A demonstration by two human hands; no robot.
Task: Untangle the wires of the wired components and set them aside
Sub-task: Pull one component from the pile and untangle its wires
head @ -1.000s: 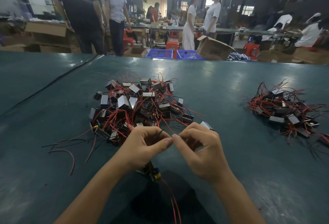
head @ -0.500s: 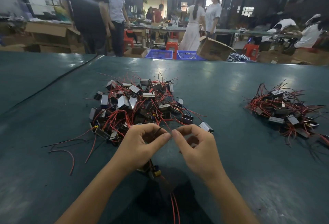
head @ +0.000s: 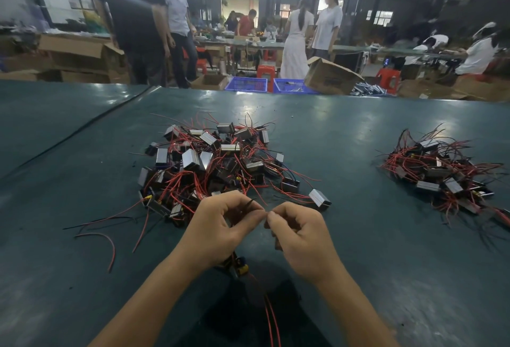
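across the lower two thirds of the frame, table (head: 82,277): dark green mat, the work surface. bare space at the near edge gives the hands room.
centre, tangled pile (head: 218,164): metal-cased components knotted in red and black leads. it lies just beyond the hands, so the stock is within reach. most of the task looks not yet done.
right of frame, set-aside pile (head: 441,170): smaller heap of the same parts, well apart from the tangle, judged so finished pieces cannot re-snag.
lower centre, left hand (head: 218,230): fingers curled, thumb and forefinger pinching a dark wire (head: 252,203) that loops up above the knuckles.
lower centre, right hand (head: 300,239): curled, fingertips meeting the left's at the same spot. judged to be pinching the same lead to work it free, though the lead there is too thin to see.
below the left palm, held component (head: 238,265): yellow-tipped part peeking out, kept low so its weight hangs clear.
bottom edge, red leads (head: 271,319): trail down towards the person, away from the pile.
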